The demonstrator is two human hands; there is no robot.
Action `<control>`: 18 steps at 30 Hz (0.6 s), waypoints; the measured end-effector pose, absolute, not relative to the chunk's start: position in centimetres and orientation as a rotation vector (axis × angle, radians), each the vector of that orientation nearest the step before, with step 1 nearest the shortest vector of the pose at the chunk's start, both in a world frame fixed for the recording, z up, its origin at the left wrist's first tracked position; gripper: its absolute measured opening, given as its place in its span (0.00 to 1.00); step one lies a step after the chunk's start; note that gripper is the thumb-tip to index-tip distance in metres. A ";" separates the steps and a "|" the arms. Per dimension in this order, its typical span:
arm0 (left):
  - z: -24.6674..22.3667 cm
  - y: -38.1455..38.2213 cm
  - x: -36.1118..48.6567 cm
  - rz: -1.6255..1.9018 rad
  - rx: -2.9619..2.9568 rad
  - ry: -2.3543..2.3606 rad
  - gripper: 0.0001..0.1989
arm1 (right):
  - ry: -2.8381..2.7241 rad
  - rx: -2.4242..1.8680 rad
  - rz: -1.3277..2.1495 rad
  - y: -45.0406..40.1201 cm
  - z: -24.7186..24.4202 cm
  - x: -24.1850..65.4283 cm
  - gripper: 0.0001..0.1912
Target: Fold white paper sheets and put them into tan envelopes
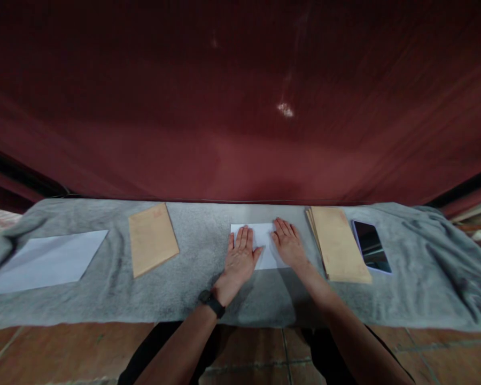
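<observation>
While the left hand and right hand lie flat, fingers extended, the white paper beneath looks light, creasable, best lifted by the edge between them.

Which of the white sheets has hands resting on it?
The middle sheet, lying under the left hand and right hand; the far-left sheet has no hand on it.

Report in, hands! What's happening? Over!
Left hand, right hand: palms down on white rectangular paper. Paper lies flat. Nothing seen in the way; tan rectangular stack apart, right.
</observation>
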State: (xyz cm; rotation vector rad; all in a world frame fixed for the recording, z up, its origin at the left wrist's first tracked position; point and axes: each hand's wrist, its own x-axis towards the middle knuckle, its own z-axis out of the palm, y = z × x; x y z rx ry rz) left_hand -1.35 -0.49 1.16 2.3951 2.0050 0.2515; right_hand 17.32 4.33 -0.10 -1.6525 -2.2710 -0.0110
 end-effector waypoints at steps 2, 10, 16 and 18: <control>1.4 -1.2 -1.6 0.225 2.406 1.999 0.35 | -2.251 -1.642 0.009 5.1 0.4 17.9 0.24; 2.6 -4.2 -1.9 0.271 2.583 1.559 0.31 | -2.278 -1.665 0.065 6.7 2.5 18.3 0.19; 3.3 -3.2 -3.6 0.222 2.547 1.539 0.27 | -2.213 -1.809 0.156 7.1 3.4 18.4 0.13; 3.4 -3.1 -4.2 0.200 2.544 1.543 0.26 | -2.189 -1.840 0.320 7.1 3.8 19.0 0.12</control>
